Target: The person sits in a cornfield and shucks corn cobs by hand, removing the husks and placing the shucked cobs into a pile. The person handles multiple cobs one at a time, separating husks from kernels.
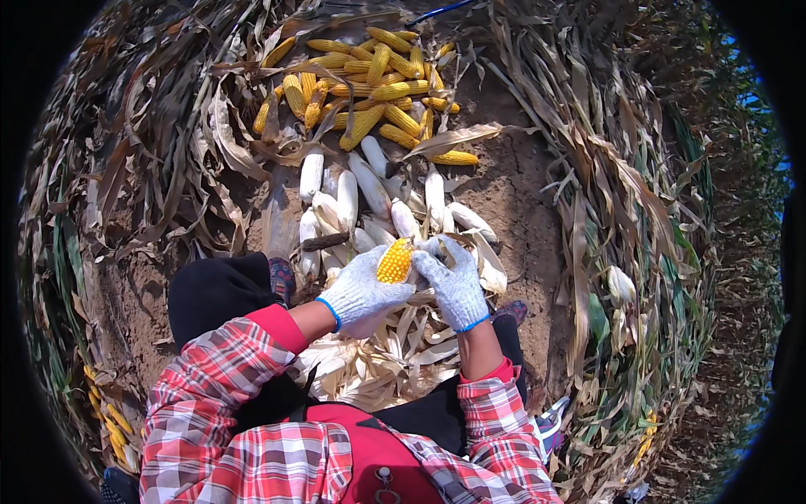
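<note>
Both my hands wear whitish knit gloves with blue cuffs and meet in front of me. My left hand (367, 290) is wrapped round a yellow corn cob (395, 262), whose upper kernels show bare above the fingers. At the cob's right side, my right hand (453, 281) has its fingers bent and pressed together; what lies in them is hidden. Just beyond my hands lie several corn ears in pale husks (347, 202). Loose stripped husks (378, 365) are heaped below my hands, between my legs.
Farther off is a pile of bare yellow cobs (378, 80) on brown soil (525, 202). Dry corn stalks (151, 143) bank up on the left, and more stalks (621, 193) on the right. Another few yellow cobs (116, 424) lie at the lower left.
</note>
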### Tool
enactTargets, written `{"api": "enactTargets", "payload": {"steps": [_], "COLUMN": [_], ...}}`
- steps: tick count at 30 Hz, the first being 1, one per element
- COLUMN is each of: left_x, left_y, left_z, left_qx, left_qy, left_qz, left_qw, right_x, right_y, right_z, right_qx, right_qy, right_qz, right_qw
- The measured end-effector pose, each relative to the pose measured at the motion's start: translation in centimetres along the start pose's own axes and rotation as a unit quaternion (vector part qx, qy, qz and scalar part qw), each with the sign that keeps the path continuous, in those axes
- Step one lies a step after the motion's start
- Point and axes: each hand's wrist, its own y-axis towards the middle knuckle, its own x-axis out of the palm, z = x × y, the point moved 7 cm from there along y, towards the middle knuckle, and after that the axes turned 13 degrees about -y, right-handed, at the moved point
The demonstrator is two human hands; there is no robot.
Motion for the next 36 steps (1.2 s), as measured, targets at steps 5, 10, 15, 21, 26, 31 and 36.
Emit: {"api": "enactTargets", "payload": {"steps": [5, 10, 15, 21, 26, 31, 36], "left_x": [0.1, -0.8, -0.2, -2.4, -6.4, -8.8, -9.1], "left_y": [0.2, 1.1, 1.5, 2.0, 2.2, 2.9, 3.8], "left_z": [0.1, -1.2, -1.7, -1.8, 2.3, 2.4, -0.1], "left_qx": [-0.006, -0.084, -0.084, -0.052, 0.020, 0.098, 0.079], "left_qy": [-0.009, -0.304, -0.374, -0.358, -0.349, -0.426, -0.369], "left_qz": [-0.005, 0.082, 0.091, 0.151, 0.260, 0.260, 0.285], "left_qw": [1.000, 0.945, 0.919, 0.920, 0.900, 0.861, 0.881], "right_x": [-0.1, -0.2, 0.1, 0.9, 2.4, 1.7, 2.1], "right_y": [0.5, 1.4, 1.8, 1.4, -2.0, -3.8, -4.3], "right_z": [1.1, 3.3, 2.3, 0.7, 1.0, 1.1, 1.5], "right_qx": [-0.001, 0.020, -0.001, -0.022, 0.026, 0.047, 0.084], "right_qy": [0.000, 0.136, 0.335, 0.426, 0.093, 0.016, 0.023], "right_qz": [0.059, 0.073, 0.061, -0.024, -0.176, -0.241, -0.204], "right_qw": [0.998, 0.988, 0.940, 0.904, 0.980, 0.969, 0.975]}}
